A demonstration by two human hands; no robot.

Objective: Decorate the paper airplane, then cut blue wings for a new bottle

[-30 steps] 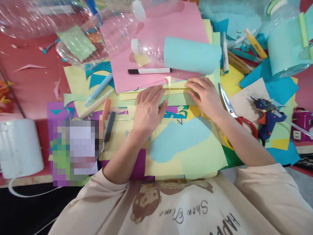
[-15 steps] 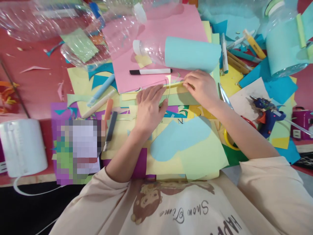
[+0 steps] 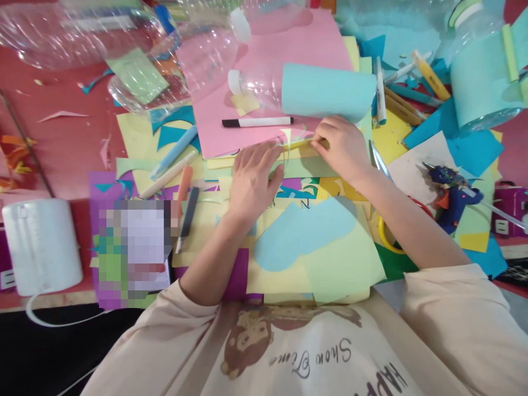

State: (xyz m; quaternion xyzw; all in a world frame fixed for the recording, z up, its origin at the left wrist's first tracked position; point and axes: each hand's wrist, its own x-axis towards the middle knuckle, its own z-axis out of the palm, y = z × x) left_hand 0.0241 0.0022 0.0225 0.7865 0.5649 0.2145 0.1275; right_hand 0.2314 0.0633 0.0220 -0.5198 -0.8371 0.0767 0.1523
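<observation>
A narrow yellow paper strip (image 3: 300,144) runs between my two hands, over layered coloured sheets. My right hand (image 3: 340,146) pinches its right end between thumb and fingertips. Fingers stretched out, my left hand (image 3: 254,179) lies flat on the papers, and its fingertips touch the strip's left end. Just above the hands is a black-and-white marker (image 3: 258,122) on a pink sheet (image 3: 214,132). Beyond it a clear plastic bottle wrapped in light-blue paper (image 3: 330,89) lies on its side. Below the hands, a light-blue paper cutout (image 3: 305,231) rests on pale yellow sheets.
Scissors (image 3: 388,234) lie partly under my right forearm. A blue glue gun (image 3: 457,203) is at the right, near another wrapped bottle (image 3: 474,82). Several markers (image 3: 175,153) lie left of my hands. A white box-shaped device (image 3: 43,247) stands far left; clear bottles (image 3: 206,60) fill the back.
The view has shifted slightly. My left fingertips have slid a little to the right along the strip; my right hand keeps its pinch.
</observation>
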